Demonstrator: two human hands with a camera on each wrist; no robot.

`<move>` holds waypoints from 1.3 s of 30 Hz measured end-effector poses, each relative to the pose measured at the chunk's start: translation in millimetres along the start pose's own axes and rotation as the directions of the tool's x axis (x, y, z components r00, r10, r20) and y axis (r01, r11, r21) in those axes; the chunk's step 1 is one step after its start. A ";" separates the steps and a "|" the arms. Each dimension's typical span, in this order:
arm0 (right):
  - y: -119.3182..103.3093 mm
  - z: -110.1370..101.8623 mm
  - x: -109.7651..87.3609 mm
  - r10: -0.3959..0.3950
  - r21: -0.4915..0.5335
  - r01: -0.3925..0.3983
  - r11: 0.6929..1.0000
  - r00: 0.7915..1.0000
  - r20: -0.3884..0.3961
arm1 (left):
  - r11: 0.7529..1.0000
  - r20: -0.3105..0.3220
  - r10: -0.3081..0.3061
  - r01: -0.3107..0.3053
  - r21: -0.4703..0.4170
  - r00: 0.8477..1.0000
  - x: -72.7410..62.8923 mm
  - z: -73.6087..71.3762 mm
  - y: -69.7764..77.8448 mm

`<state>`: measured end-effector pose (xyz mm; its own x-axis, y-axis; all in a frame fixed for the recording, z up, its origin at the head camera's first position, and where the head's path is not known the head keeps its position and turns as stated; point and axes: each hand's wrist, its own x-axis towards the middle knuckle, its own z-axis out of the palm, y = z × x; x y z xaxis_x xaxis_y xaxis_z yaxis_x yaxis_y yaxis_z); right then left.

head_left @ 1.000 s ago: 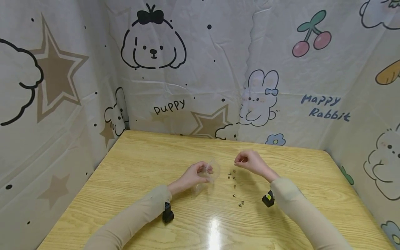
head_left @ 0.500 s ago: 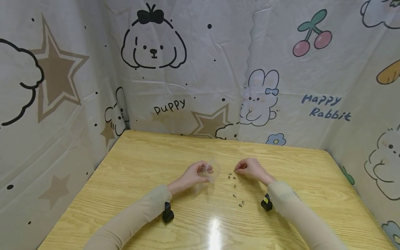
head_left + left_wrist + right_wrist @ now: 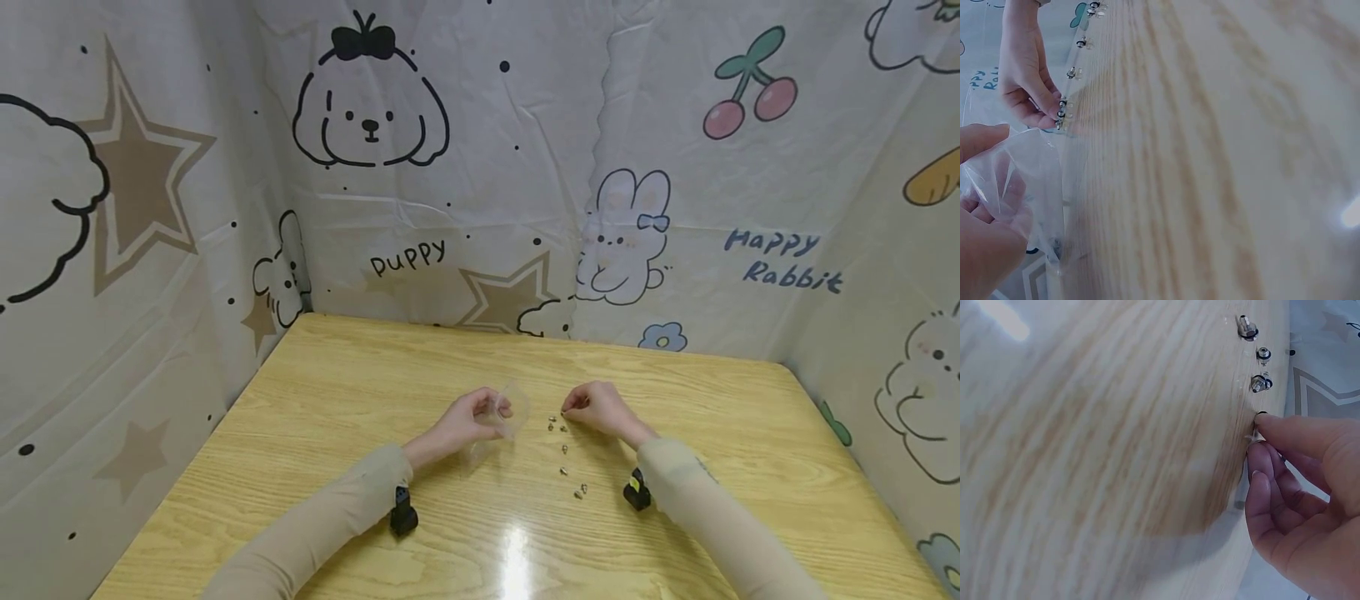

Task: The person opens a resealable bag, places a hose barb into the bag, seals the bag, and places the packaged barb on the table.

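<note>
My left hand (image 3: 467, 418) holds a clear plastic bag (image 3: 1040, 165), its mouth spread by the fingers. Something small and dark shows at the bag's lower end in the left wrist view. To the right of the bag, my right hand (image 3: 606, 408) is down at the table, thumb and forefinger pinching a small metal fitting (image 3: 1257, 425) with a black ring, mostly hidden by the fingertips. Several similar fittings lie close by, among them one silver piece (image 3: 1247, 328) and another (image 3: 1263, 355). They run in a loose line (image 3: 565, 449) towards the front.
The wooden table (image 3: 360, 375) carries a bright light reflection near its front. A printed cloth (image 3: 480, 192) hangs round the back and sides. Black wrist cameras sit on the left sleeve (image 3: 330, 508) and the right sleeve (image 3: 720, 508).
My right hand has come down from above the table to the farthest fitting and its fingertips have closed there. My left hand and the bag have stayed in place.
</note>
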<state>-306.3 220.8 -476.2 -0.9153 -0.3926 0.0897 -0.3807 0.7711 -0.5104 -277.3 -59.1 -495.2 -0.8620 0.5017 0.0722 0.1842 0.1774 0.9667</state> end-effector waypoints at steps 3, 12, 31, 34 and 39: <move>0.7 1.2 -0.4 -0.002 0.001 0.002 1.000 1.000 0.003 | 1.000 0.001 -0.003 0.003 0.006 1.000 -0.6 0.3 0.8; 1.6 3.6 -0.4 0.015 -0.023 -0.014 1.000 1.000 0.026 | 1.000 0.003 -0.005 0.005 0.006 1.000 -2.2 1.1 1.3; -14.3 -15.6 -0.4 -0.078 0.042 0.080 0.996 0.996 -0.040 | 1.000 0.008 -0.009 0.009 0.005 1.000 -1.3 2.5 1.6; -23.8 -23.5 -0.3 -0.098 0.071 0.101 0.992 0.994 -0.041 | 1.000 0.001 -0.012 0.012 -0.002 1.000 -1.2 2.7 2.5; -39.9 -33.8 0.1 -0.130 0.113 0.134 0.985 0.991 -0.039 | 1.000 -0.006 -0.020 0.020 -0.005 1.000 -0.1 3.3 3.0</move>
<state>-295.7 206.9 -426.9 -0.8624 -0.4698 0.1886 -0.4825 0.6499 -0.5872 -275.1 -55.8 -493.1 -0.8684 0.4929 0.0541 0.1645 0.1834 0.9692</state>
